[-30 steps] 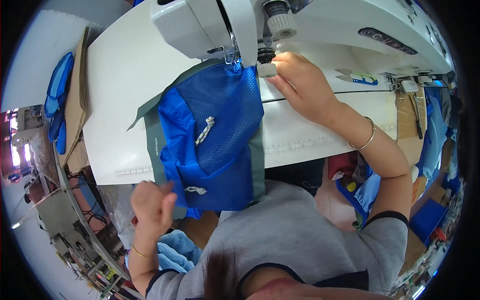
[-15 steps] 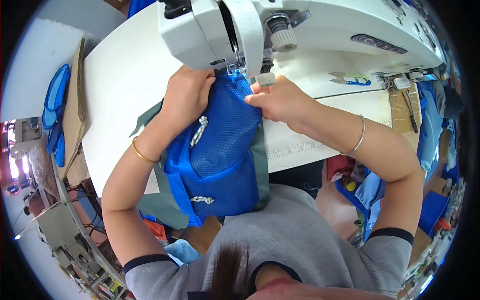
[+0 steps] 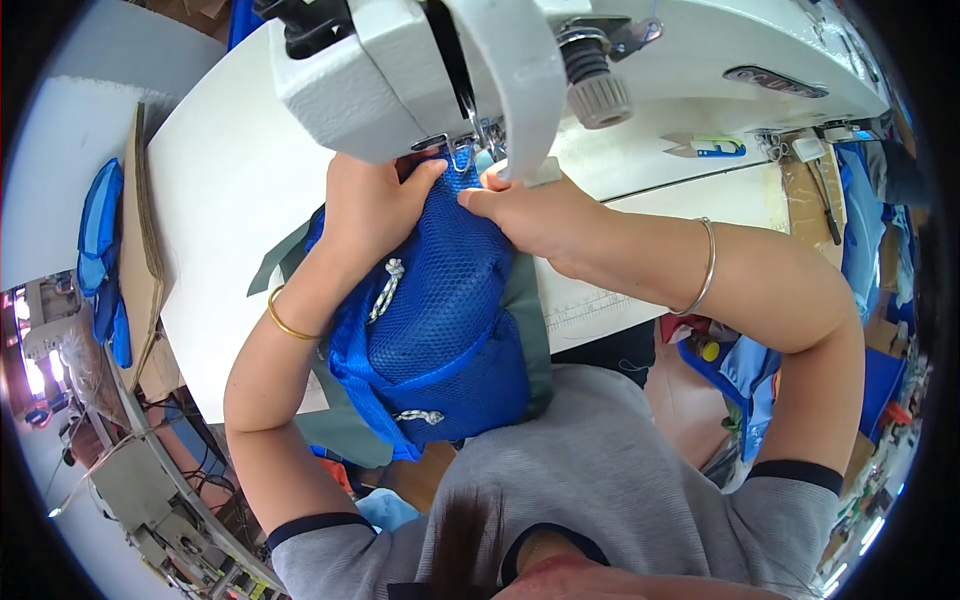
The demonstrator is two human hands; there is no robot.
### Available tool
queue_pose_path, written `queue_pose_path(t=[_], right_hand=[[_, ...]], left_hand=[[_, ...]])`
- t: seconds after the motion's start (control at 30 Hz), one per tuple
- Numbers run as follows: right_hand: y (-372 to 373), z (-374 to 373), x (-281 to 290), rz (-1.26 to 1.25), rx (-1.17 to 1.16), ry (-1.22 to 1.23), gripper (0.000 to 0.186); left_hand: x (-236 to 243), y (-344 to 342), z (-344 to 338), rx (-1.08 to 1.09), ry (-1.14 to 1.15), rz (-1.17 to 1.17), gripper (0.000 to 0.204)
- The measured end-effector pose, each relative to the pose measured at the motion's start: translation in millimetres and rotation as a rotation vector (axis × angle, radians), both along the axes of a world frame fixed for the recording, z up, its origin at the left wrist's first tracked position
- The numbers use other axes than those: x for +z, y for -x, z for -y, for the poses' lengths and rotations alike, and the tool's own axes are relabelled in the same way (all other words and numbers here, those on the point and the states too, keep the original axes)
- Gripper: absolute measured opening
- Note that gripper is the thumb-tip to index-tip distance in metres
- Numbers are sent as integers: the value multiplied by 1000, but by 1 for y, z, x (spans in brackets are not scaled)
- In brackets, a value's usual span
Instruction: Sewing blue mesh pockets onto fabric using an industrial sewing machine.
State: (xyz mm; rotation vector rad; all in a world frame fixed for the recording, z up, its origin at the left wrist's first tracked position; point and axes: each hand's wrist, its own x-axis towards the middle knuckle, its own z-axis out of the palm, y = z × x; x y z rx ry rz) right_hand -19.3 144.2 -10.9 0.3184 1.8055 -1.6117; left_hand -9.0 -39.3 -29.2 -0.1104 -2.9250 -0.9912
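Observation:
A blue mesh bag [image 3: 440, 300] with two pale cord loops [image 3: 387, 288] lies over the near edge of the table, its far end at the needle area of a white sewing machine [image 3: 350, 100]. My left hand [image 3: 375, 205] grips the bag's far left edge, thumb on top, close beside the presser foot [image 3: 460, 150]. On the other side my right hand [image 3: 530, 210] pinches the mesh just right of the foot. Fingertips of both hands are partly hidden by the machine head and the fabric. Dark green fabric [image 3: 525, 310] shows beneath the bag on both sides.
Thread snips [image 3: 705, 147] lie on the white table [image 3: 220, 190] to the right, near a printed ruler strip [image 3: 590, 308]. Blue fabric pieces [image 3: 100, 230] hang by a cardboard sheet [image 3: 140, 250] at left. A blue bin [image 3: 725, 380] with cloth stands below right.
My view has shifted closer to the machine. My right hand has moved left, nearer my left hand, both still on the bag at the presser foot.

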Motion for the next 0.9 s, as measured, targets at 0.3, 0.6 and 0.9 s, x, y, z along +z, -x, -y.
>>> queue_pose_path(t=[0.3,0.6,0.9], right_hand=[[-2,2,-15,25,140,-30,17],[8,0,-8,222,245,37,22],[-31,-40,-5,-806,684,-382,13]], left_hand=[[3,-1,17,-447,31,-306,26],[21,-10,10,-511,238,-255,30],[23,-23,2,-473,483,-332,35]])
